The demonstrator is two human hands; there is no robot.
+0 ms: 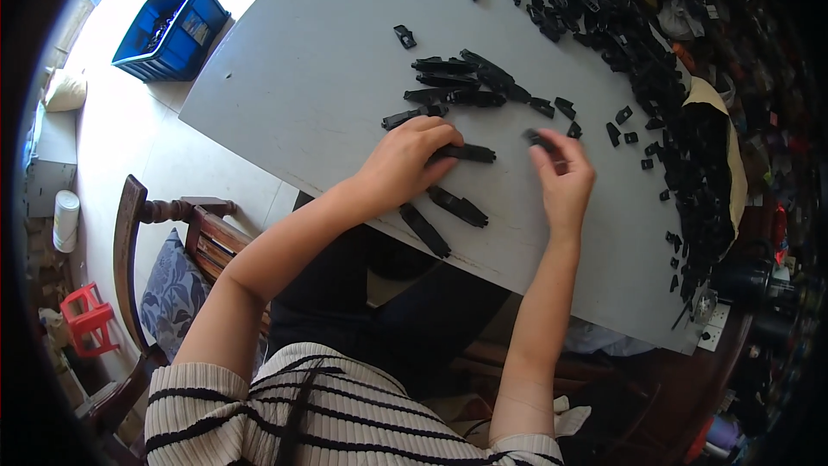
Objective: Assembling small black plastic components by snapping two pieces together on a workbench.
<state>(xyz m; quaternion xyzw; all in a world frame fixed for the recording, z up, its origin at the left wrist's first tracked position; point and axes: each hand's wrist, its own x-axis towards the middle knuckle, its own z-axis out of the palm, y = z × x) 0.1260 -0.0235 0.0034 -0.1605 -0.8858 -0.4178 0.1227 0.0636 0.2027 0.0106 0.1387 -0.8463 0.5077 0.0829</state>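
Observation:
My left hand [412, 154] is closed round a long black plastic part [470, 154], whose free end points right over the grey table [319, 60]. To its right, my right hand [565, 174] pinches a small black plastic piece [539, 140] between thumb and fingers, a short gap away from the long part. Two more long black parts lie near the table's front edge, one [458, 206] just below my left hand and another [424, 230] beside it. Beyond my hands rests a loose group of several long black parts [447, 80].
A big heap of black plastic pieces [660, 95] runs along the table's right side, with small pieces [623, 115] scattered before it. On the floor at the left stand a blue crate [177, 34], a wooden chair [134, 233] and a red stool [89, 319].

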